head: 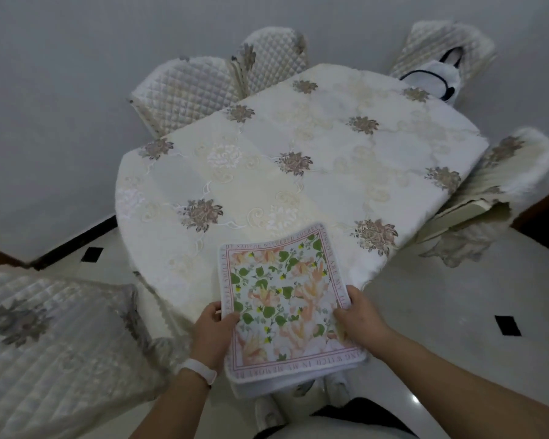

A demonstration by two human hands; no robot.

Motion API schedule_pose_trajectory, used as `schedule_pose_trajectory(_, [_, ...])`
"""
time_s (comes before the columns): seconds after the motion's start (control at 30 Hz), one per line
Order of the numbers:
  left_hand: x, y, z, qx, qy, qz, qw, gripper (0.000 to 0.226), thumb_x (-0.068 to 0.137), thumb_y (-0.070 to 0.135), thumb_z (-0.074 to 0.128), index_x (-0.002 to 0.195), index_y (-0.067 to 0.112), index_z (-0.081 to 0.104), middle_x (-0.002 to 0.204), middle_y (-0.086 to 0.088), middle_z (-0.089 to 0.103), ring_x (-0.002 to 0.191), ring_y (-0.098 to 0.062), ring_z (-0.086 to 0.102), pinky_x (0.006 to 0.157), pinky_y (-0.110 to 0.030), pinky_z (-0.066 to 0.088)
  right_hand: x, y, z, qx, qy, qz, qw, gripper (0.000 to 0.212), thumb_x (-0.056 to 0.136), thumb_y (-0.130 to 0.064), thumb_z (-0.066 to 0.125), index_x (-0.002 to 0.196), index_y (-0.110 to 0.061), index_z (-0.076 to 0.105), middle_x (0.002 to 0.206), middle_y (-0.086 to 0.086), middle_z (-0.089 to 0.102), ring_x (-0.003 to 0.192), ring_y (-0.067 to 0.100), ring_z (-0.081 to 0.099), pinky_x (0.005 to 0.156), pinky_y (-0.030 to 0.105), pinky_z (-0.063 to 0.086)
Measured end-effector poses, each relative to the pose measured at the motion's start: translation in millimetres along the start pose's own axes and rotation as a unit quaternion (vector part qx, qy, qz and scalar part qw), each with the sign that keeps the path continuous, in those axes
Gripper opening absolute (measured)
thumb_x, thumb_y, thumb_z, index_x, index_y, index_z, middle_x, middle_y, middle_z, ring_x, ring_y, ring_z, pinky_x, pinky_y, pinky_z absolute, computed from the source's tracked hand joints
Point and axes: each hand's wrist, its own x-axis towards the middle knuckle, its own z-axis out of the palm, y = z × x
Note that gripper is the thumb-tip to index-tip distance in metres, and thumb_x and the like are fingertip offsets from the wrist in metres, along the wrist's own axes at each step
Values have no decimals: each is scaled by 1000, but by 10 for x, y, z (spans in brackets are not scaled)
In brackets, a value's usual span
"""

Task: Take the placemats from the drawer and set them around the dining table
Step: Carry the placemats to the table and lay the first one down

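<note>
A stack of floral placemats (286, 299), white with pink flowers, green leaves and a lettered pink border, hangs over the near edge of the dining table (298, 160). My left hand (213, 331) grips the stack's left edge, thumb on top. My right hand (358, 315) grips its right edge. The far half of the stack is over the tablecloth, the near half sticks out past the table's edge. The table carries a cream embroidered cloth with grey-brown flower motifs.
Quilted chairs stand around the table: one at near left (45, 343), two at the far left (187, 87), one at far right with a white bag (435, 74) on it, one at right (504, 172). Pale tiled floor (457, 312) lies to the right.
</note>
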Motion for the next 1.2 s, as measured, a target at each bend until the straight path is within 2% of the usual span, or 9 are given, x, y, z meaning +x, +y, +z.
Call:
schedule_pose_trajectory(0.07, [32,72,56,10,-16,15,1000,11,90,3,62,99,9,60,89,-10,70,72,-25,70,50,-27,55,-56,37,-67,10,20,6,1000,26,90,-1,53,105,-21,58,95,-8,66,85,6,63,62,11,49])
schedule_pose_trajectory(0.2, [38,199,281,33,-49,32,998,14,88,5,65,100,11,64,95,-13,73,79,-29,72,71,-46,60,-187,141,-271,40,44,9,998,35,88,-1,52,114,-23,60,100,-14,67,91,5,63,69,13,49])
schedule_pose_trajectory(0.4, [-193,413,812,38,-78,62,994,15,89,1,62,102,9,64,91,-13,73,75,-29,72,62,-38,58,-236,404,-766,66,89,24,994,34,87,-4,55,115,-23,60,104,-6,69,89,12,67,71,27,55])
schedule_pose_trajectory(0.5, [-348,500,1191,49,-91,62,993,17,89,2,62,104,12,62,96,-15,72,80,-33,72,70,-48,59,-282,590,-1134,70,99,25,992,32,87,-5,55,111,-25,59,101,-6,69,85,10,67,64,26,53])
schedule_pose_trajectory(0.7, [-717,591,2303,90,-135,77,984,18,90,3,61,106,10,62,94,-16,72,75,-34,72,68,-49,59,-441,1268,-2031,105,138,43,984,29,86,-5,55,106,-26,57,98,-6,67,83,6,63,63,24,51])
schedule_pose_trajectory(0.87, [-1064,632,3432,95,-180,64,977,20,86,9,66,105,8,60,94,-20,73,79,-41,71,77,-62,55,-592,1830,-2955,167,182,62,967,25,91,-2,54,104,-23,56,95,-4,65,74,3,62,44,11,46])
schedule_pose_trajectory(0.93, [-1207,658,3862,95,-202,61,973,17,89,6,63,105,7,59,93,-21,73,80,-42,71,77,-62,55,-677,2034,-3296,173,201,72,962,24,90,-3,54,104,-23,57,95,-6,65,76,2,62,46,11,45])
schedule_pose_trajectory(1.03, [-1393,680,4426,114,-225,79,964,15,91,4,61,105,4,58,91,-20,73,77,-40,72,75,-59,57,-816,2327,-3715,173,239,86,952,26,87,-7,56,104,-26,59,97,-8,67,81,5,63,59,20,51])
schedule_pose_trajectory(1.2, [-1642,707,5145,127,-276,81,949,15,91,5,62,105,7,59,94,-19,74,80,-39,72,77,-59,56,-1037,2685,-4168,213,294,106,926,29,86,-6,55,106,-27,59,95,-10,67,82,6,64,56,20,48])
